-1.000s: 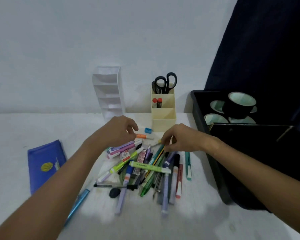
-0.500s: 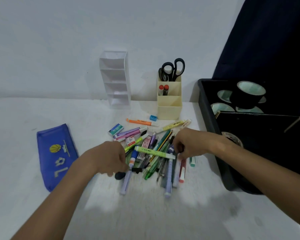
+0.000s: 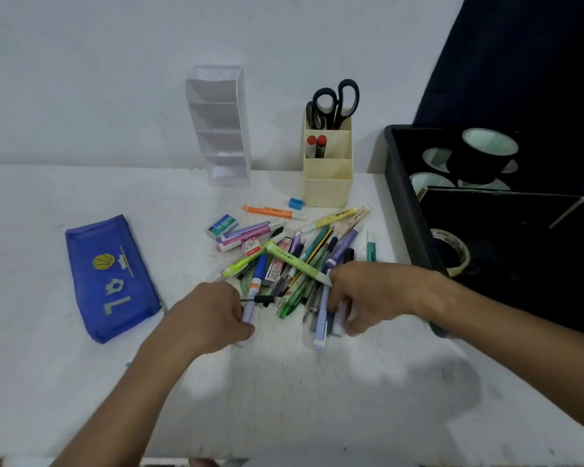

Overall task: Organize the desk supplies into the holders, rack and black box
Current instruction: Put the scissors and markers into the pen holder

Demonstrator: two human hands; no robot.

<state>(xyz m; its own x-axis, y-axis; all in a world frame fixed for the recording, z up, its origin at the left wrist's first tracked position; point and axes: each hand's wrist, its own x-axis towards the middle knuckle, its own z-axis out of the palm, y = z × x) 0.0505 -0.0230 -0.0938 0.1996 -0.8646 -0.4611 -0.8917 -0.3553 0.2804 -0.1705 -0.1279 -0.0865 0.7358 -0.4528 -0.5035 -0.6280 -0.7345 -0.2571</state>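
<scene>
Both hands are down at the near edge of the pile of pens and markers (image 3: pixel 294 264), which lies in the middle of the white table (image 3: pixel 317 399), working from the side closest to the person, where the barrels stick out and are easiest to pinch. The left hand (image 3: pixel 213 315) is curled around the near end of a pale lilac pen with a blue cap (image 3: pixel 255 284), thumb and fingers closed on it as if to draw it clear of the heap. The right hand (image 3: pixel 368 298) is cupped over several upright-lying barrels at the pile's right side, fingers bent onto them; it looks to be gathering a few at once, though exactly which ones it grips I cannot tell. Beyond the pile, the clear tiered rack (image 3: pixel 220 129) stands empty at the far side against the wall, and to its right the cream holder (image 3: pixel 327 176) already carries scissors (image 3: pixel 334 102) in its back cell and two red-capped sticks in the middle one. The black box (image 3: pixel 405 203) at the right holds rolls of tape (image 3: pixel 486 150). A blue pencil pouch (image 3: pixel 112 278) lies flat to the left, apart from the rest. Most supplies are not yet sorted, so the task seems early.
</scene>
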